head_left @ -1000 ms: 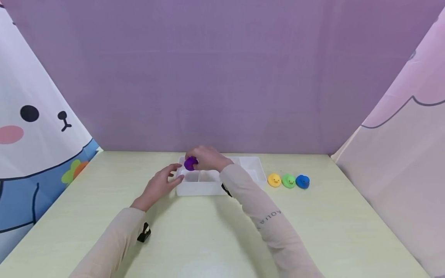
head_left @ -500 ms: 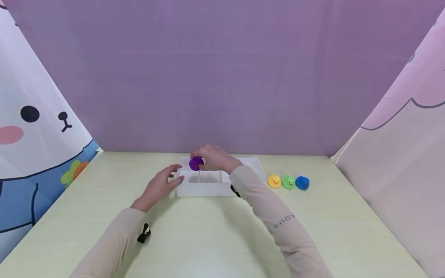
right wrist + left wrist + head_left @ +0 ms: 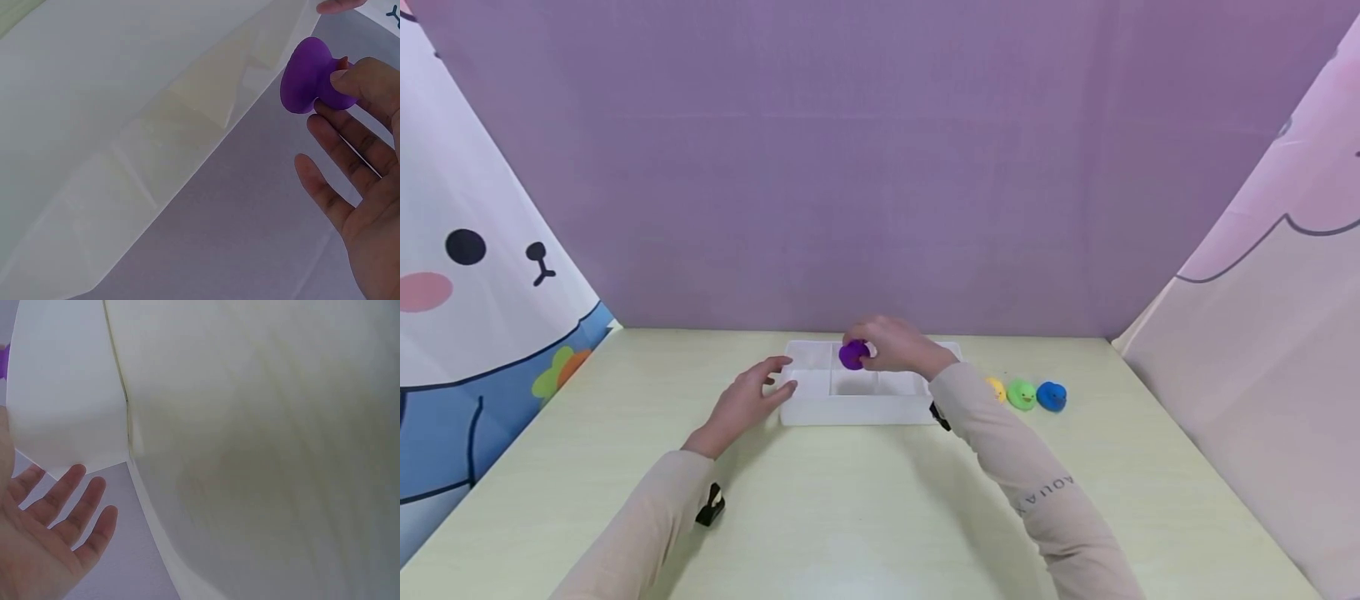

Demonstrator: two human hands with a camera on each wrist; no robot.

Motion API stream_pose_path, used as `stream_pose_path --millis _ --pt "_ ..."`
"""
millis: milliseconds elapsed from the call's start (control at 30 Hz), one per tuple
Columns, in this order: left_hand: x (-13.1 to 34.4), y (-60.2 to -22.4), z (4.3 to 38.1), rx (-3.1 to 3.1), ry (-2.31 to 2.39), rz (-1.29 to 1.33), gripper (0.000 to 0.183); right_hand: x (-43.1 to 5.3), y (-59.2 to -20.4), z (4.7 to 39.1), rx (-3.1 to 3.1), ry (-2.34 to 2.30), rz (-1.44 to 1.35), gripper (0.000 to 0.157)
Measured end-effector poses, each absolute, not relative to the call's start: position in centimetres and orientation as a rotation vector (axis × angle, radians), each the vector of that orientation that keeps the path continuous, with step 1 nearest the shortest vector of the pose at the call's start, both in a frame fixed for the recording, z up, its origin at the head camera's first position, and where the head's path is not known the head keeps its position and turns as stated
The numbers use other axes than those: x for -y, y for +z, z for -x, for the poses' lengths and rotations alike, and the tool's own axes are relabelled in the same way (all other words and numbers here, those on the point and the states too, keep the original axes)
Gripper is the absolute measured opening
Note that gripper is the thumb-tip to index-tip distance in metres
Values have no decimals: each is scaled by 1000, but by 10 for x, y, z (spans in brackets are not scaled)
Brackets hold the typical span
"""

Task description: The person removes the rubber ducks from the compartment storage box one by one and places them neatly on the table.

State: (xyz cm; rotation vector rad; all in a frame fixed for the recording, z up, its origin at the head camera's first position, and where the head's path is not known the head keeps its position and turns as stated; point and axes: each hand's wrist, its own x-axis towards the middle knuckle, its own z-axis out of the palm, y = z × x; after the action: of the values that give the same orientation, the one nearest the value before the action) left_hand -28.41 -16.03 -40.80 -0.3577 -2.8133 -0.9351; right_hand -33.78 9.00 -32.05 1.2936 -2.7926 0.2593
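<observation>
My right hand (image 3: 897, 345) pinches a purple rubber duck (image 3: 306, 75) between thumb and fingers, its flat base turned outward. In the head view the purple duck (image 3: 853, 355) overlaps the back middle compartment of a white divided box (image 3: 857, 410). My left hand (image 3: 747, 402) is at the box's left end, fingers spread and nearly straight, thumb and fingertips right at the rim. The left wrist view shows the open fingers (image 3: 94, 519) beside the box's white wall (image 3: 69, 381). No duck shows in the compartments that are visible.
To the right of the box, a yellow duck (image 3: 997, 389), a green duck (image 3: 1022, 394) and a blue duck (image 3: 1052, 397) stand in a row on the pale table (image 3: 850, 508). The right sleeve partly covers the yellow one. A purple cloth (image 3: 865, 167) hangs behind.
My right hand has moved right along the box, carrying the purple duck from the left compartments toward the middle. The right forearm now partly covers the yellow duck. My left hand stays in place.
</observation>
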Motion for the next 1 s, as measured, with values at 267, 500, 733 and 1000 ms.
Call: stream_pose_path --millis 267,500,733,1000 --pt "161 -408 284 2820 -929 358 49 -116 -324 338 2793 322 -1272 28" --pt "161 -408 285 2816 -926 354 49 -138 -327 337 2824 354 -1207 28" --pt "161 -409 285 2813 -931 355 48 -161 -328 338 2796 360 -1175 28" --pt "162 -410 285 2813 -937 354 49 -187 -329 339 2757 374 -1153 26"
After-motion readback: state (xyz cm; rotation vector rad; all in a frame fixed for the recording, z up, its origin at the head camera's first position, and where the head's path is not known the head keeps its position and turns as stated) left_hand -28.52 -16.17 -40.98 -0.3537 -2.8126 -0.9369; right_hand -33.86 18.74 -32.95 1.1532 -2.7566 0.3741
